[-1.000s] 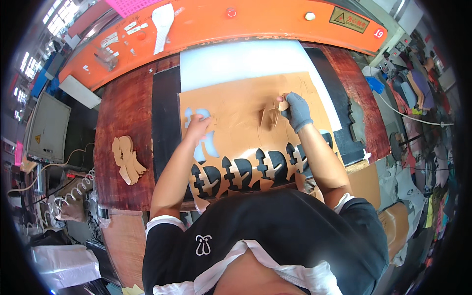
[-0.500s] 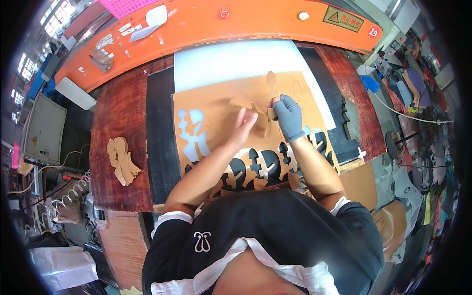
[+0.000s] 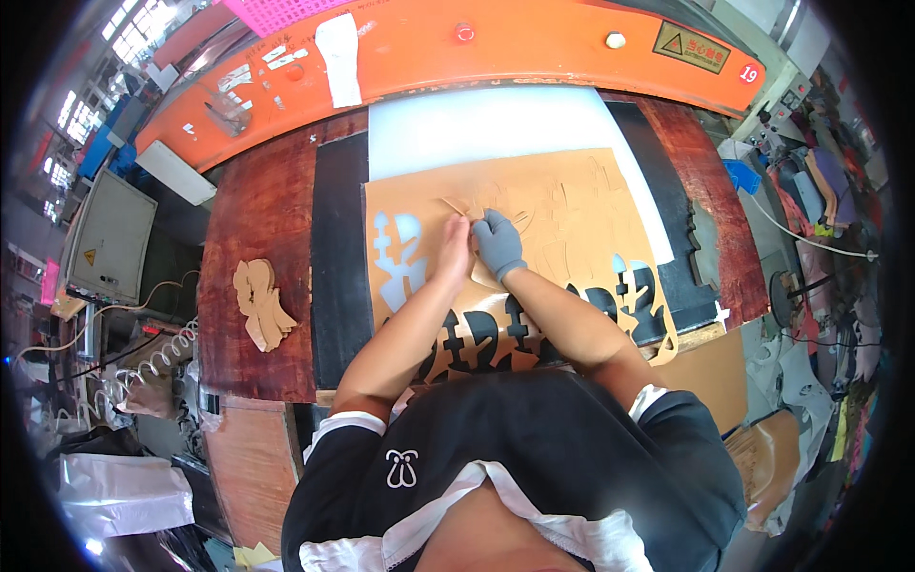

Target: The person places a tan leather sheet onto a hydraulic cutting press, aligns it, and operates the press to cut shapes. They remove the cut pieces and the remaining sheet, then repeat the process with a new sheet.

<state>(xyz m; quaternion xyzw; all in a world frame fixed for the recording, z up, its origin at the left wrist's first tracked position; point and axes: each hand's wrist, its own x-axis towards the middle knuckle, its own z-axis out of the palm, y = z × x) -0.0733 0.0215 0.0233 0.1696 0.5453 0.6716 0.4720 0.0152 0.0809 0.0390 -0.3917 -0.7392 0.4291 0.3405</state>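
Observation:
A tan sheet, leather-like or card, lies across the white board, with shaped holes through its left side and near edge. Cut outlines of further pieces show in its far and right parts. My bare left hand and my gloved right hand meet over its middle. Both have their fingers closed; a tan cut piece sticks up beyond the left fingertips. The right hand, in a grey fingertipless glove, is curled next to it on the same piece or pieces, partly hidden by the fingers.
An orange machine beam spans the far side, with a red button. A stack of tan cut pieces lies on the reddish-brown table at left. A dark offcut lies at right. Black strips flank the white board.
My right hand has moved left and nearer, and now meets my left hand. The tan pieces between them came along. The view has shifted slightly, and the white paper on the beam hangs straighter.

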